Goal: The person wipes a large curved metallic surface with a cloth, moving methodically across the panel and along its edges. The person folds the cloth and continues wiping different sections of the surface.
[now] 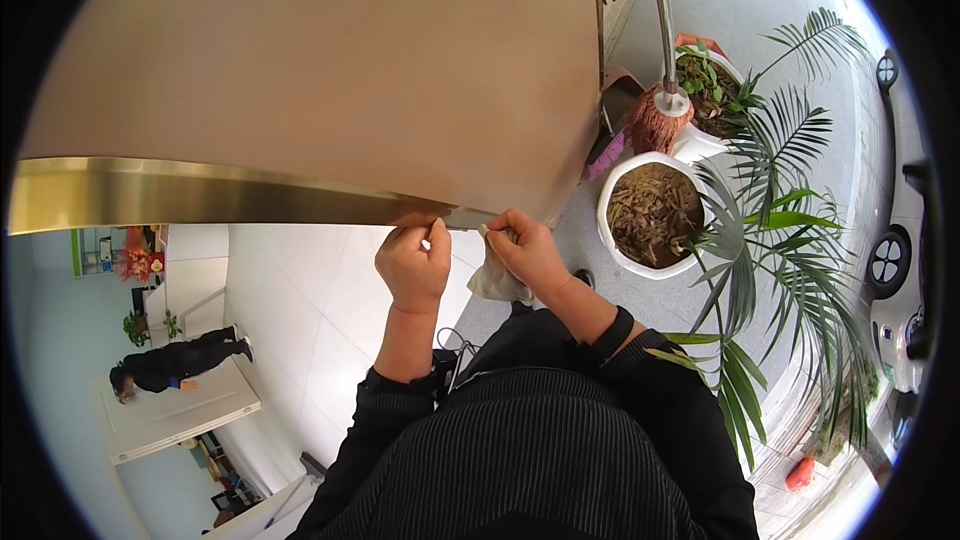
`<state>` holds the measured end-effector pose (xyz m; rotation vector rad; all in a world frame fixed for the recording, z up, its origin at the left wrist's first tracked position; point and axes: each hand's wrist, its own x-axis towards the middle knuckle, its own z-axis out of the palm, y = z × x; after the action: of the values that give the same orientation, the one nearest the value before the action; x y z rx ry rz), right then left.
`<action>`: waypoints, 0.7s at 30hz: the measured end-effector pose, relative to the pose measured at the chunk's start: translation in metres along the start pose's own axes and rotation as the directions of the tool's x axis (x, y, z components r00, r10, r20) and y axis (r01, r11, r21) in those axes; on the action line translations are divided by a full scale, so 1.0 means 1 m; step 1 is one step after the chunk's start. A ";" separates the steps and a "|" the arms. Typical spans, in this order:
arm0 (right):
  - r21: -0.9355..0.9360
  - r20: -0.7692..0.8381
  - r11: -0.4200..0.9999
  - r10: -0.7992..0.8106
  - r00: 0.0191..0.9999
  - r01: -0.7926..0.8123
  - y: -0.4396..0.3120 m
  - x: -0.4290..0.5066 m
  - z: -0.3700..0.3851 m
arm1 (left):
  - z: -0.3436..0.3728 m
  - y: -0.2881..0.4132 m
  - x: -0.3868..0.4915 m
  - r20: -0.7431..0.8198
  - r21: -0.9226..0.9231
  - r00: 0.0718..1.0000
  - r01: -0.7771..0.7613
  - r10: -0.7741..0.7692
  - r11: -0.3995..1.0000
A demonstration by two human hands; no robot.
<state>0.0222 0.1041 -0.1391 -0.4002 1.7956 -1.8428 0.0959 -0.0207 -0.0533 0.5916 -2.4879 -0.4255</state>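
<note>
A gold-coloured metal trim strip (225,191) runs along the edge of a large brown panel (337,60) before me. My left hand (412,266) is curled, its thumb and forefinger tips against the strip's lower edge; whether they pinch anything is hidden. Close beside it on the right, my right hand (529,251) grips a greyish-white cloth (495,277) between thumb and fingers, at the strip's greyer right end. Most of the cloth hangs below the fingers.
To the right stand a white planter with dry leaves (652,214), a mop with a reddish head (658,120), a purple-bristled broom (606,156) and palm fronds (795,285). Cars (896,262) are beyond. Indoors at left, a person in dark clothes (176,361) stands by a white door (187,412).
</note>
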 end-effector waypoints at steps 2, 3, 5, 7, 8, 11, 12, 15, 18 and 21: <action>0.007 0.009 1.000 0.006 1.000 -0.006 0.000 0.000 0.000 | 0.001 0.005 0.002 -0.030 -0.040 1.000 0.009 -0.010 0.999; 0.014 0.009 1.000 0.004 1.000 -0.005 0.001 0.000 0.000 | 0.001 0.006 0.004 -0.045 -0.060 0.999 0.012 -0.014 0.998; 0.026 0.018 1.000 0.014 1.000 -0.015 0.003 0.001 0.001 | 0.003 0.004 0.003 -0.047 -0.048 0.999 -0.001 -0.002 0.999; 0.036 0.035 0.999 0.039 0.999 -0.040 0.004 0.002 0.000 | 0.003 0.002 0.002 -0.028 -0.032 1.000 0.011 -0.012 0.999; 0.023 0.035 0.999 0.035 0.999 -0.036 0.004 0.001 0.000 | 0.002 0.001 0.000 -0.010 -0.022 1.000 0.027 -0.027 0.999; 0.014 0.035 1.000 0.028 0.999 -0.028 0.002 0.000 0.001 | 0.003 0.001 0.001 -0.038 -0.051 0.999 0.013 -0.015 0.999; 0.029 0.037 0.999 0.029 0.999 -0.030 0.003 0.000 0.001 | 0.004 0.002 0.001 -0.061 -0.071 0.998 -0.003 -0.002 0.998; 0.038 0.036 0.999 0.022 0.999 -0.023 0.002 -0.001 0.002 | 0.005 0.006 0.003 -0.053 -0.105 0.997 0.051 -0.057 0.993; 0.024 0.029 1.000 0.016 0.999 -0.017 -0.004 -0.003 0.003 | 0.005 -0.002 -0.002 -0.032 -0.030 0.999 0.005 -0.006 1.000; -0.018 0.032 0.999 0.028 0.999 -0.027 -0.002 0.000 0.004 | 0.004 -0.001 -0.001 -0.057 -0.069 0.998 -0.010 0.006 0.998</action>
<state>0.0241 0.1006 -0.1368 -0.4072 1.7878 -1.7932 0.0948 -0.0203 -0.0570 0.5581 -2.4104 -0.4836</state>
